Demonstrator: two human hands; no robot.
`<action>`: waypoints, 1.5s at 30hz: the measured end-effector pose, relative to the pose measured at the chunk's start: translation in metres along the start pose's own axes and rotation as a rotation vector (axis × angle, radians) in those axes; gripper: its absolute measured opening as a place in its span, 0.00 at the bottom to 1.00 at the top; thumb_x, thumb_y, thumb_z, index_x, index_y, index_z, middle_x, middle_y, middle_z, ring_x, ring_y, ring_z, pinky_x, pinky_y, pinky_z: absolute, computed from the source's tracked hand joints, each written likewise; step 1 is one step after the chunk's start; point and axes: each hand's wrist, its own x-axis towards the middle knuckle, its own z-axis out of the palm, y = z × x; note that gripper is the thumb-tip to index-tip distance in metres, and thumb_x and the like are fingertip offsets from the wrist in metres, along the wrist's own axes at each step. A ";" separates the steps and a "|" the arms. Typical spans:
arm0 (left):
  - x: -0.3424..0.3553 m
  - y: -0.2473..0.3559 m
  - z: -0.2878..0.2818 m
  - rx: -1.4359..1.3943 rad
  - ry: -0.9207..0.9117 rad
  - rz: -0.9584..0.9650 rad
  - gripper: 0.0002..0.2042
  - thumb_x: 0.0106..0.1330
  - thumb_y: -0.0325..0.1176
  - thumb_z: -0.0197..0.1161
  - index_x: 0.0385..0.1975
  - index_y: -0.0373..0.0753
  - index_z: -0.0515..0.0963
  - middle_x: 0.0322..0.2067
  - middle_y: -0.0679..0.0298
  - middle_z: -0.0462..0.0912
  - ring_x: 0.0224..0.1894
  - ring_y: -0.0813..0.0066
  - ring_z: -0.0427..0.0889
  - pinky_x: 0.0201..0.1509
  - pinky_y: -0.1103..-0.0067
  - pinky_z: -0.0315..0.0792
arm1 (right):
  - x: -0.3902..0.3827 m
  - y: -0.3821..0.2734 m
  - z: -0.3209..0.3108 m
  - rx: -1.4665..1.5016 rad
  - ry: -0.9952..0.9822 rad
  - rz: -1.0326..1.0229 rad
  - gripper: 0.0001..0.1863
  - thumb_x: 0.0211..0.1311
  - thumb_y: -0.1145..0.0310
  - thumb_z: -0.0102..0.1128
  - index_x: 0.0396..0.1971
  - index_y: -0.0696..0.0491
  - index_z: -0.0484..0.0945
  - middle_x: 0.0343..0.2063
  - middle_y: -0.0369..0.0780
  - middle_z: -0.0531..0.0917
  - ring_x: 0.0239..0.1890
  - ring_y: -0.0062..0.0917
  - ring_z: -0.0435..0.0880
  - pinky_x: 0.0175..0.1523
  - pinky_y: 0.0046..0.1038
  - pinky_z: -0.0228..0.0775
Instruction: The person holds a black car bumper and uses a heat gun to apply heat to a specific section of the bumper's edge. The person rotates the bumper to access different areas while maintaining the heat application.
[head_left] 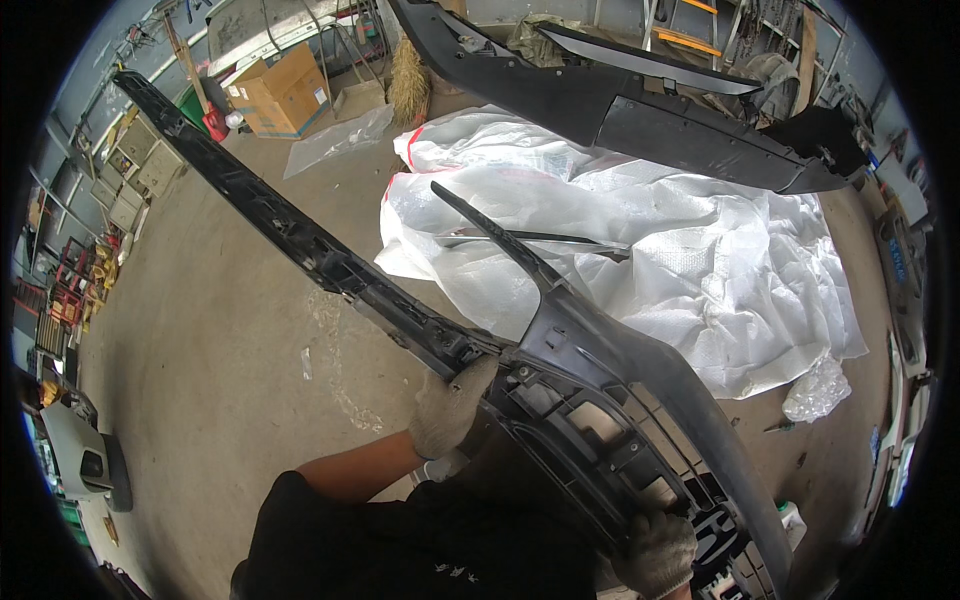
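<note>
One black bumper [572, 335] is held over the floor [220, 320], on the near side of the white wrap [720, 260]; the left hand [455, 408] grips its middle corner, the right hand [657, 553] its near grille [632, 468]. Likely light, springy plastic: hold the grille, sparing the slender far-left strip [310, 250].

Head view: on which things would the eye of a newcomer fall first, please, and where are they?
Probably first on the big black frame, slanting from upper left to lower right, with the gloved left hand near its middle and the gloved right hand lower down. Next comes the bright white sheet, crumpled on the floor right of centre, then the dark panel at its far side.
</note>
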 end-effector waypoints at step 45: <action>-0.022 -0.041 0.004 0.244 -0.345 0.098 0.12 0.70 0.27 0.51 0.49 0.32 0.76 0.49 0.56 0.80 0.53 0.67 0.77 0.61 0.73 0.69 | 0.001 -0.006 -0.002 0.091 0.112 0.025 0.23 0.31 0.60 0.68 0.33 0.52 0.77 0.31 0.43 0.78 0.33 0.41 0.78 0.40 0.40 0.70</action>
